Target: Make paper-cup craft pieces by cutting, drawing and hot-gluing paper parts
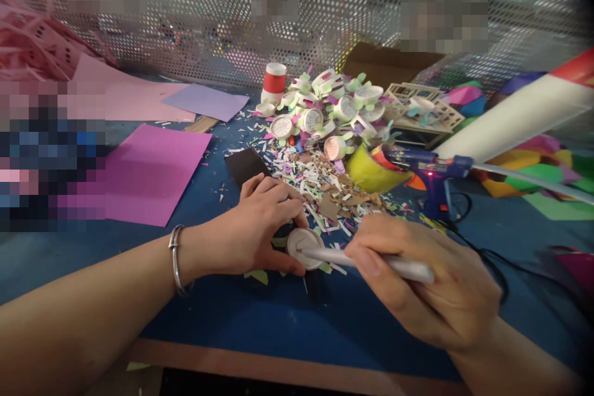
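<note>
"What is held in the head view?"

"At the near middle of the table (232,322), 1 round white piece (306,239) is clamped at its rim in the left hand (260,223). By the right hand (431,278), 1 white pen-like tool (336,256) is gripped, its tip rested on the piece."

"And farther off?"

"Paper scraps (310,179) are strewn before piled white discs (341,99); 1 glue gun (436,176) is seen at right."

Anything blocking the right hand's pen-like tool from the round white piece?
Nothing visible: the pen-like tool in the right hand reaches over the round white piece; the left hand flanks its rim.
</note>
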A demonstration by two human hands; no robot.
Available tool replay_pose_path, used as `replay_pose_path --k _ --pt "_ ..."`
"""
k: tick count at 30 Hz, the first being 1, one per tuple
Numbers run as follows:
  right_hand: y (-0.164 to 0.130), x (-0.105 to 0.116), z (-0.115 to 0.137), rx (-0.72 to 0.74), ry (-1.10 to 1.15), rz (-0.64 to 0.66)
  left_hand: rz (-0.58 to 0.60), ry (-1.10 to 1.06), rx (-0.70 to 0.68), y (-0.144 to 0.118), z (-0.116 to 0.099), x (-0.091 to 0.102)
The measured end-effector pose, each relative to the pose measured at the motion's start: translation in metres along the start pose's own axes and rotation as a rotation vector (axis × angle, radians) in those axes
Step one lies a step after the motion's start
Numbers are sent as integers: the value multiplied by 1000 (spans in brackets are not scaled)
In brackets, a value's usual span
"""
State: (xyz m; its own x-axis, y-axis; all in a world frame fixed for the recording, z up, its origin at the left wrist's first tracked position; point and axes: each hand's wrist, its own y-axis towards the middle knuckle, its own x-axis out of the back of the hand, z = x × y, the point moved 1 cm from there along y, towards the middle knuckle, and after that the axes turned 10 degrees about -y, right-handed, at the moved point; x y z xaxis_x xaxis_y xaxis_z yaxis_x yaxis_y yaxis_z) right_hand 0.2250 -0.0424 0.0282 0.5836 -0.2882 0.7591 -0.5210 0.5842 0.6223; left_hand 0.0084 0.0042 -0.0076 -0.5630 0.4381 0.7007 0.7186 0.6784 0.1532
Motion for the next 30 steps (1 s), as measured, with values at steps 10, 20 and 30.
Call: replay_pose_path --k 10,20,30 --pt "-4 3 -4 -4 -38 8 -1 25 3 1 2 -1" --pt "-5 2 -10 -57 -82 -61 13 0 6 0 2 -1" --pt "-4 0 -12 -90 -107 -77 15 6 13 1 1 -1"
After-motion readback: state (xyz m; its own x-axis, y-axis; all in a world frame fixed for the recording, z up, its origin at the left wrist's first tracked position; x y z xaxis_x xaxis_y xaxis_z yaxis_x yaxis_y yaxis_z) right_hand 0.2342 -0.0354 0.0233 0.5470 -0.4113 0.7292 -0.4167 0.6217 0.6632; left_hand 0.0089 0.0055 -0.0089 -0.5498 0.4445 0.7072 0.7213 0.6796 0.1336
